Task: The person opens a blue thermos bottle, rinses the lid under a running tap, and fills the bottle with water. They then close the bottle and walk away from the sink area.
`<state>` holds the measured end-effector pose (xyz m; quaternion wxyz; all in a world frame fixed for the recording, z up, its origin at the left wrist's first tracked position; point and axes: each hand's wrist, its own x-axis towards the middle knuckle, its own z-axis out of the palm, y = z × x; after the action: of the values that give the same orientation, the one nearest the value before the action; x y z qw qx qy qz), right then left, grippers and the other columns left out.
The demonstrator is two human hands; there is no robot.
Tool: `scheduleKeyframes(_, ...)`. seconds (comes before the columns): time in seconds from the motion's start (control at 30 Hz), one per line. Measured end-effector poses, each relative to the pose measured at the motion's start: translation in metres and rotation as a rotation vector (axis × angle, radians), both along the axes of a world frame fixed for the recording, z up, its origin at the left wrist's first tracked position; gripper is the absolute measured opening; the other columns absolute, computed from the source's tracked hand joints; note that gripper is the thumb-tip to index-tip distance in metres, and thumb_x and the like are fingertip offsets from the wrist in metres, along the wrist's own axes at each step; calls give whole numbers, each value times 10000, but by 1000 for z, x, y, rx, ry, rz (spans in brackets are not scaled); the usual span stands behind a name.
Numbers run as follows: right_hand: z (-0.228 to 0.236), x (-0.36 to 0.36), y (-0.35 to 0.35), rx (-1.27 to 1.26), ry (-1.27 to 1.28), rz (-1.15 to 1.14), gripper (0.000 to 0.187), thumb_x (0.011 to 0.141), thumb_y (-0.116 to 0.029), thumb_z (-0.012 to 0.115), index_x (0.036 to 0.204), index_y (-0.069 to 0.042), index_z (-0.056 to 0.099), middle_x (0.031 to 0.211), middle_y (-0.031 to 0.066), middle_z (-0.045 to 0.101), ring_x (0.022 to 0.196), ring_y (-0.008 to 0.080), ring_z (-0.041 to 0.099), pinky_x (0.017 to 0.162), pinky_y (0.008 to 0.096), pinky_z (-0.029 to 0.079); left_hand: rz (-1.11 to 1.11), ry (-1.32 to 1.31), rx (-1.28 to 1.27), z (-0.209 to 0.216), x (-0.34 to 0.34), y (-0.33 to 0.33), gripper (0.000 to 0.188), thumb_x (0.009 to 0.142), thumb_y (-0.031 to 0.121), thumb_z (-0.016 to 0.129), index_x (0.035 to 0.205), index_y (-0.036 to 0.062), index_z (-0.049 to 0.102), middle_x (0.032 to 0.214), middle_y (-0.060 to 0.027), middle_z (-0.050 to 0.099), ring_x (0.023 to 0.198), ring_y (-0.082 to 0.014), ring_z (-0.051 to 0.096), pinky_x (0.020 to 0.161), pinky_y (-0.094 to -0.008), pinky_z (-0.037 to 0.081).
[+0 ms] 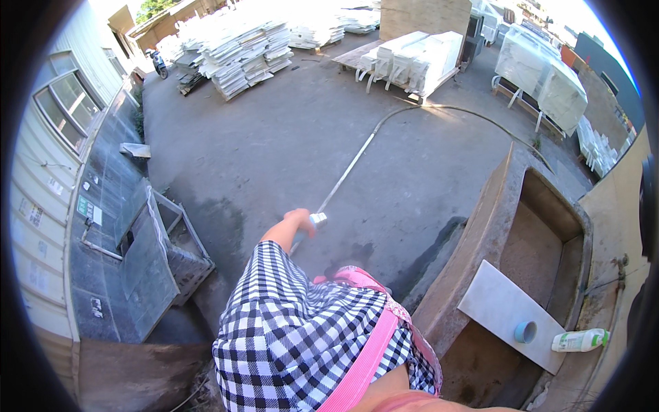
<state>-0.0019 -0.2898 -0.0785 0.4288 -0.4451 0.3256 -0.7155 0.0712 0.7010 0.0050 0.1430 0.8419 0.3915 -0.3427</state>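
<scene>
Fingers of my left hand (299,221) grip a hose nozzle (317,220); wide open yard floor (288,151) ahead, stone sink (511,206) edge close right.

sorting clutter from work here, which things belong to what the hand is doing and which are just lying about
In use:
hand, gripping the nozzle
hose, running from the nozzle across the yard

Lying about:
white bottle and blue cup on the slab over the trough
stone stacks
glass panes on a rack
scooter
</scene>
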Motion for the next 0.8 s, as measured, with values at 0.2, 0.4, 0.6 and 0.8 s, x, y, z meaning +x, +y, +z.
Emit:
scheduleKeyframes(0.2,5,6,-2,-914,898,-216,185,771,-214,704,901,-111,621,865,56,599,851,228,569,748,398,498,31,-63,53,2,-4,2,713,491,371,823,1125,104,639,1125,-79,639,1039,-246,613,845,-356,492)
scheduleKeyframes(0.4,-7,12,-28,332,-594,769,241,666,-71,724,867,-89,593,870,73,571,810,215,556,666,445,488,6,-34,31,-8,5,4,707,495,363,822,1119,86,642,1122,-92,641,1027,-245,621,843,-353,496)
scheduleKeyframes(0.6,-53,-21,-55,-470,1081,-40,149,728,-210,680,831,-117,626,824,55,582,827,198,577,651,378,500,13,-61,18,-16,17,3,703,499,346,815,1125,79,639,1124,-98,641,1021,-243,625,844,-354,498)
scheduleKeyframes(0.8,-34,-32,-41,-252,722,174,249,745,-202,696,947,-87,604,891,73,600,818,223,590,670,380,516,8,-10,-47,-16,23,2,799,477,370,815,1194,115,573,1169,-107,607,1066,-270,592,867,-404,491)
